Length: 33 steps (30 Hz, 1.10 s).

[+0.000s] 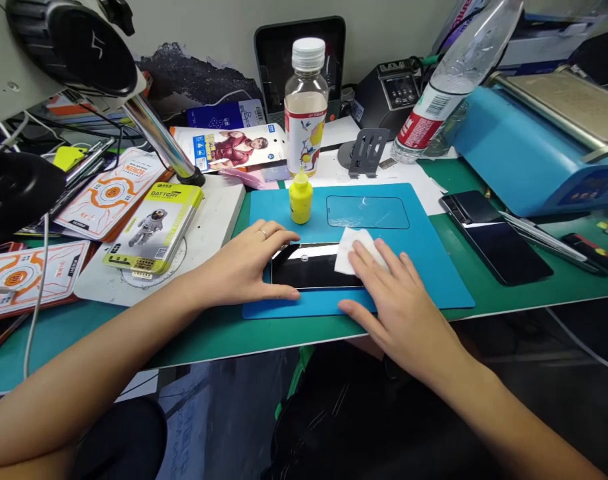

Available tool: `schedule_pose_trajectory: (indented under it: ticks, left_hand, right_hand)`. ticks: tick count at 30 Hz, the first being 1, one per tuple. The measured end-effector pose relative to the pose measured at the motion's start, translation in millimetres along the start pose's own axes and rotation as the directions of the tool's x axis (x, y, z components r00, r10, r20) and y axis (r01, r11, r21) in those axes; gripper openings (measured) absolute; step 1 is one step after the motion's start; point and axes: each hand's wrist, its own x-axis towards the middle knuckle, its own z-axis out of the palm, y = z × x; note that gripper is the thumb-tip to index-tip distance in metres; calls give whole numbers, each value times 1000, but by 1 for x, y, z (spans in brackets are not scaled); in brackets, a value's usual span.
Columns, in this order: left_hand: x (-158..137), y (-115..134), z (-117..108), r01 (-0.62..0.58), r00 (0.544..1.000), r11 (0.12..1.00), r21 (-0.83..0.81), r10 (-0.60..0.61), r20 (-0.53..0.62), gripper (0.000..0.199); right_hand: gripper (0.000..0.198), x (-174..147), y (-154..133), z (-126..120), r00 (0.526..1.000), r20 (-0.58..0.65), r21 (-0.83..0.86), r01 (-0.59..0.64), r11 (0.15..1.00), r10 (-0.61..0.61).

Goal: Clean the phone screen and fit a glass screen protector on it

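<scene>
A black-screened phone (314, 272) lies face up and lengthwise on a blue mat (434, 267). My left hand (249, 263) grips its left end, thumb along the near edge and fingers along the far edge. With fingers spread, my right hand (397, 303) presses a white wipe (353, 250) onto the right part of the screen, hiding that end. A small drop shows on the glass near the left. Just beyond the phone stands a yellow dropper bottle (301, 199), and a clear screen protector with a black border (368, 212) lies beside it.
A tall drink bottle (307, 107) stands behind the mat. At right are a second phone (497, 240), tweezers (549, 241), a leaning water bottle (449, 87) and a blue machine (519, 147). At left, battery boxes (157, 227) sit by a metal stand post (159, 137).
</scene>
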Motion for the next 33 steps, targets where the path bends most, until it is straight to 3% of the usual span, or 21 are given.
schedule_pose_trajectory:
  ticks: [3,5,8,10,13,15,18,20,23,26,30,33]
  left_hand:
    - [0,0,-1,-8,1000,1000,-6,7,-8,77]
    - [1,1,-1,-9,1000,1000,-6,9,-10,77]
    - [1,1,-1,-9,1000,1000,-5,9,-11,77]
    - [1,1,-1,-7,1000,1000,-7,7,-10,78]
    - [1,0,-1,-1,1000,1000,-8,1,0,79]
    - [1,0,-1,4,1000,1000,-7,-4,9,80]
    - [0,-1,0,7,1000,1000,-6,-7,7,81]
    - [0,-1,1,3,1000,1000,-7,-3,-2,82]
    - [0,-2,2,4,1000,1000,-18,-4,0,80]
    - [0,-2,2,17,1000,1000,-26,-16,7,80]
    - [-1,-3,3,15,1000,1000,-7,-15,12,80]
    - [-1,-2,3,9,1000,1000,-6,-9,15,80]
  right_hand:
    - [52,-2,-1,-3,993,-23,54,115,992,-114]
    - [43,0,0,-3,992,-57,56,119,991,-116]
    - [58,7,-2,0,999,-31,13,42,999,-41]
    - [66,10,-5,1,998,4,21,58,998,-58]
    - [52,7,-6,0,988,-7,92,155,984,-154]
    - [45,4,-4,-1,992,-37,102,125,987,-122]
    - [56,4,0,-1,1000,-26,70,14,997,-12]
    - [63,5,0,-1,998,21,78,53,996,-55]
    - [59,4,-2,-2,985,41,106,161,981,-166]
    - [56,2,-1,-3,995,22,75,97,992,-99]
    - [69,4,0,-4,998,27,66,55,996,-57]
    - [52,3,-1,-6,996,-50,117,76,990,-70]
